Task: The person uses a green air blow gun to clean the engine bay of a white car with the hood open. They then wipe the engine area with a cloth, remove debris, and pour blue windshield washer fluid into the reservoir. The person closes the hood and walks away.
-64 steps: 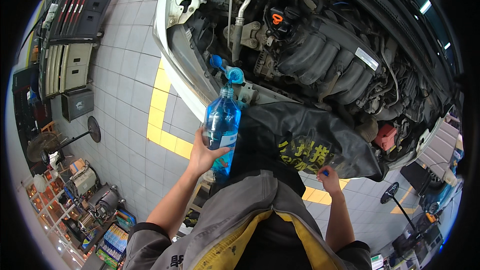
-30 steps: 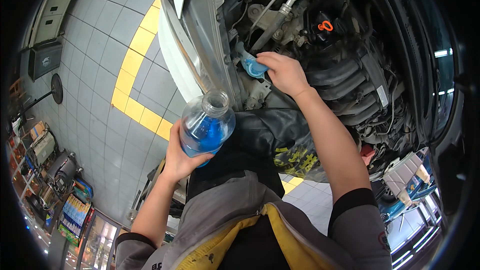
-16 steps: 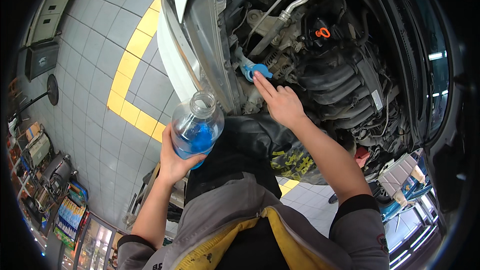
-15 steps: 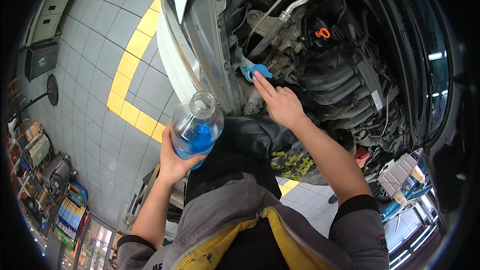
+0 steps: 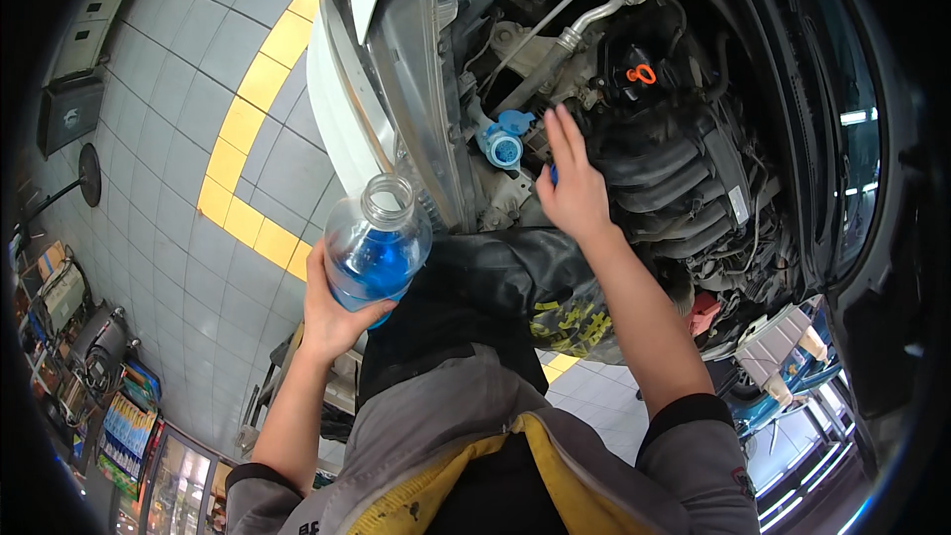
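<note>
We hold the uncapped bottle (image 5: 376, 243) of blue fluid upright in our left hand (image 5: 332, 312), beside the headlight, while our open right hand (image 5: 573, 188) hovers near the open blue filler neck (image 5: 503, 149), so pouring likely needs careful tilting

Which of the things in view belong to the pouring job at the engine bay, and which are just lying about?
In hand:
- clear plastic bottle of blue liquid, uncapped, in the left hand
- blue filler neck with its flipped-open cap, just left of the right hand
- black fender cover under the forearm

Lying about:
- orange dipstick ring
- round black floor stand
- yellow floor line
</note>
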Demonstrator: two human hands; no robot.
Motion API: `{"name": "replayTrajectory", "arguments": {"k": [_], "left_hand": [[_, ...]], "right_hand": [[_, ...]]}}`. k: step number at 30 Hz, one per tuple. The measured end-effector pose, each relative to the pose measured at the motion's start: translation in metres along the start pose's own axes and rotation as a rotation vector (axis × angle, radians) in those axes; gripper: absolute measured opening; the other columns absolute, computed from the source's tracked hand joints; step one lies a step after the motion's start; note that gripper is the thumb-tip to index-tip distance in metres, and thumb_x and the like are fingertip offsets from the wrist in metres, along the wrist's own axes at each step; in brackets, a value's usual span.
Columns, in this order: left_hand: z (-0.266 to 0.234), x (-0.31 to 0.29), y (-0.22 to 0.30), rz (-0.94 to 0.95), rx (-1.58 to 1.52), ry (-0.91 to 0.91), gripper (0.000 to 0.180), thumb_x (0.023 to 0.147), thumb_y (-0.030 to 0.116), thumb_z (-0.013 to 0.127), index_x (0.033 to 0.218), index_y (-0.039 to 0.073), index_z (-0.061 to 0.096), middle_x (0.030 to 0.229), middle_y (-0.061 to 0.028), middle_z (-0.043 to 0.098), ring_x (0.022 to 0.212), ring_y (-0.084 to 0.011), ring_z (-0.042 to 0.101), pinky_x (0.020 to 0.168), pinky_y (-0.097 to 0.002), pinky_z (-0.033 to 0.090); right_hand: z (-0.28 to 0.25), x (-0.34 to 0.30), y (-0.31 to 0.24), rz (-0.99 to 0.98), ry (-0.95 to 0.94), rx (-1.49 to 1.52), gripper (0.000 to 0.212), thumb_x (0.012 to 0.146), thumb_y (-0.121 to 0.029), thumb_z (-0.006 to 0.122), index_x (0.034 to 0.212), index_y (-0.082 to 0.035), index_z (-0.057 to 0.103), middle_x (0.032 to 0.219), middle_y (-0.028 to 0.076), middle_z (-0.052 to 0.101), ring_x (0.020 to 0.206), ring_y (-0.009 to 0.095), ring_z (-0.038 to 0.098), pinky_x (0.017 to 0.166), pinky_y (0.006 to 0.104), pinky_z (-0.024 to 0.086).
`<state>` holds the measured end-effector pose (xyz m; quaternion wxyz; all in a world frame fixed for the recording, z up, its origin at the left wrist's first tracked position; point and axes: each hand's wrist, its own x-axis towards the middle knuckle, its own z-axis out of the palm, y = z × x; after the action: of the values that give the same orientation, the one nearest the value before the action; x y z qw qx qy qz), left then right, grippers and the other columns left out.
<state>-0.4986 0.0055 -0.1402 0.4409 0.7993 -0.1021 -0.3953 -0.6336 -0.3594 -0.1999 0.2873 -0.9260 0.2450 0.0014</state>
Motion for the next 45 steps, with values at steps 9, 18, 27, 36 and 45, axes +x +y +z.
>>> {"name": "replayTrajectory", "arguments": {"k": [9,18,27,36,45], "left_hand": [[-0.009,0.003,-0.002,-0.028,0.032,0.018,0.120,0.060,0.022,0.101,0.157,0.005,0.032,0.148,-0.0169,0.053,0.139,-0.0313,0.052,0.118,-0.0452,0.041],[-0.008,0.009,-0.005,0.015,0.084,0.003,0.116,0.063,0.030,0.101,0.154,0.005,0.035,0.144,-0.0180,0.054,0.134,-0.0320,0.055,0.115,-0.0448,0.044],[-0.006,0.010,-0.010,0.015,0.062,0.010,0.116,0.062,0.030,0.101,0.154,0.006,0.035,0.144,-0.0177,0.054,0.135,-0.0328,0.055,0.115,-0.0451,0.044],[-0.007,0.010,-0.011,0.013,0.078,0.017,0.115,0.062,0.031,0.100,0.154,0.007,0.036,0.144,-0.0177,0.054,0.135,-0.0338,0.055,0.114,-0.0452,0.044],[-0.009,0.010,-0.015,0.055,0.167,0.005,0.113,0.062,0.027,0.100,0.154,0.007,0.036,0.143,-0.0172,0.054,0.134,-0.0349,0.055,0.114,-0.0454,0.044]], "right_hand": [[0.007,0.032,0.006,0.123,-0.272,0.257,0.064,0.093,-0.008,0.060,0.156,-0.013,0.049,0.163,0.014,0.047,0.139,0.036,0.056,0.113,0.0395,0.048],[0.011,0.036,-0.001,0.197,-0.207,0.290,0.059,0.092,-0.009,0.064,0.150,-0.015,0.057,0.151,0.016,0.056,0.136,0.037,0.057,0.109,0.0399,0.049],[-0.003,0.005,-0.007,-0.287,-0.153,-0.286,0.062,0.087,-0.011,0.068,0.147,-0.004,0.055,0.149,0.014,0.057,0.085,0.030,0.073,0.075,0.0437,0.059],[0.003,-0.018,-0.023,-0.256,-0.358,-0.491,0.073,0.086,-0.010,0.062,0.155,0.004,0.045,0.169,0.018,0.039,0.068,0.024,0.070,0.070,0.0369,0.057],[0.022,-0.025,-0.035,-0.191,-0.290,-0.471,0.085,0.083,-0.005,0.062,0.163,-0.002,0.035,0.174,0.019,0.028,0.068,0.022,0.070,0.066,0.0341,0.057]]}}
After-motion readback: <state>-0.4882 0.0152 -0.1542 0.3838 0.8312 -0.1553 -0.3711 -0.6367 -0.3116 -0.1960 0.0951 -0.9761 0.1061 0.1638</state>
